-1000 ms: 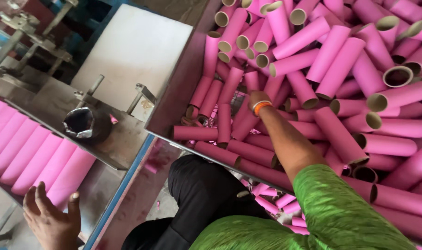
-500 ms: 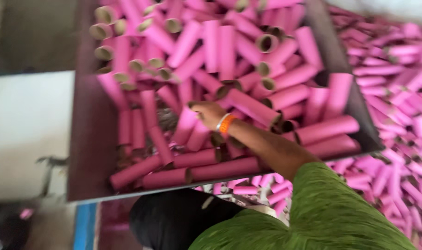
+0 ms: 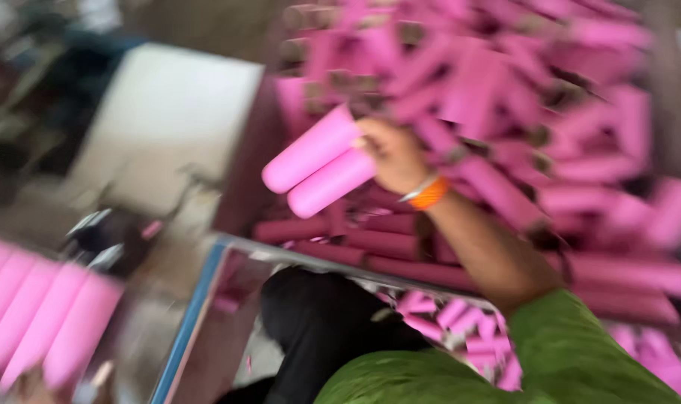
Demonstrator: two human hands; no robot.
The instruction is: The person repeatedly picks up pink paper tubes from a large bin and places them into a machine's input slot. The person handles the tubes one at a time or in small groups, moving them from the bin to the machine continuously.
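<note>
Right hand (image 3: 393,153) now lifted from the bin (image 3: 239,187) of pink tubes, fingers holding two tubes (image 3: 318,161), left hand unseen.

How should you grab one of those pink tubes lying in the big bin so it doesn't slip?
Probably around its middle, coming down from above. The pink tubes near the front of the bin lie flat on their sides, so the round wall faces up and fingers can wrap around it. The right hand holds two pink tubes by one end, which seems less steady.
</note>
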